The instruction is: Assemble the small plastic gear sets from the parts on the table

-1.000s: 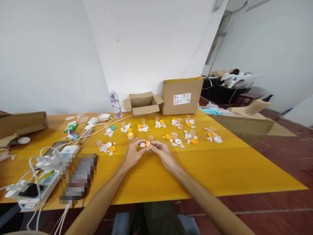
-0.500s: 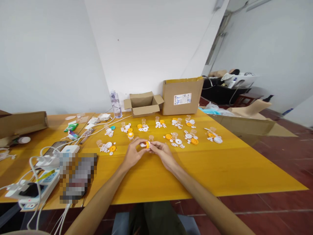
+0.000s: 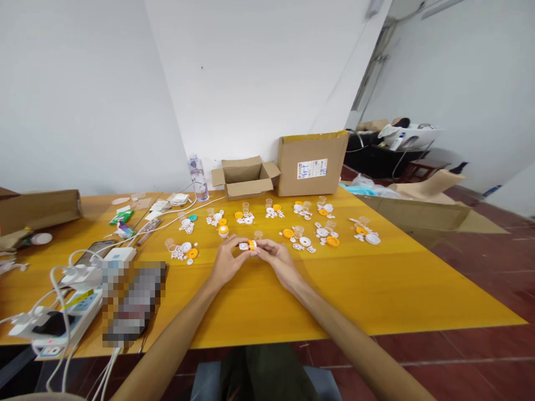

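- Both hands, left point(image 3: 225, 262) and right point(image 3: 278, 259), meet above the worktop point(image 3: 359, 295), fingertips closed on one small orange-and-white plastic assembly point(image 3: 251, 245): the left curls around its white end, the right pinches the orange side.
- The step in hand looks like fitting or adjusting parts; which, the fingers hide. The next move likely calls for a steady left hold and a light right-hand press or turn.
- Just behind the fingers stand a clear plastic cup point(image 3: 258, 235) and an orange-topped piece point(image 3: 223, 230); these crowd any forward reach.
- Loose gear clusters flank the hands, one with an orange wheel point(image 3: 192, 253) at left, one with a white ring point(image 3: 305, 241) at right.
- Room for moving is widest toward the body and rightward, up to the slanting right edge.
- Leftward, a power strip point(image 3: 86, 303) and cables limit movement; an open cardboard box point(image 3: 248, 189) stands at the back.
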`<state>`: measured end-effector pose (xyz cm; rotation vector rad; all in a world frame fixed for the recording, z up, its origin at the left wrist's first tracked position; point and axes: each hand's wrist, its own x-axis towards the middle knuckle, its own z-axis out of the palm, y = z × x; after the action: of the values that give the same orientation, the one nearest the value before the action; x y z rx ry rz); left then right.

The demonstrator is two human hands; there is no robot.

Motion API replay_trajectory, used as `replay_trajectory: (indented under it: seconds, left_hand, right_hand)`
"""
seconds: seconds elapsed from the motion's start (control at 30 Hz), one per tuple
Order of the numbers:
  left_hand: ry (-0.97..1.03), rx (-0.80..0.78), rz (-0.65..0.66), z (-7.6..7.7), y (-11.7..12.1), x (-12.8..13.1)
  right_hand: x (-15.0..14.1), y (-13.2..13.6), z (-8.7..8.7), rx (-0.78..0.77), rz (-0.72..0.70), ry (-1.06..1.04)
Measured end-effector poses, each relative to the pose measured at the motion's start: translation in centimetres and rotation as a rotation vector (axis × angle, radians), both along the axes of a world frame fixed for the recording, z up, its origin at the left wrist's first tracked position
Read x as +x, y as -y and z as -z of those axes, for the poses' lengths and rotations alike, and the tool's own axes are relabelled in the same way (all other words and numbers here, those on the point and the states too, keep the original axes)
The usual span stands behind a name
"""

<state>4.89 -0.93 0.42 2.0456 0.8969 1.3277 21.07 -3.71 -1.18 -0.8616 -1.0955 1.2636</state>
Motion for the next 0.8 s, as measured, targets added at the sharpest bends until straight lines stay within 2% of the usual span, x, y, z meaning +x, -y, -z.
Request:
replay_trajectory:
  seconds: [0.3,0.5,0.8]
  left_hand:
    - [0.008,0.020,0.010,0.52,-0.05,0.18]
    - [-0.003,0.072,0.075,0.23,0.05,0.10]
    - [-0.009,0.021,0.025,0.13,0.11,-0.05]
  right_hand:
    - [-0.05,0.04,-0.23,-0.027,0.003,-0.022]
    - [-0.09,0.13,-0.41,-0.018,-0.008,-0.016]
    - [-0.08,0.19,-0.41,-0.021,0.005,-0.003]
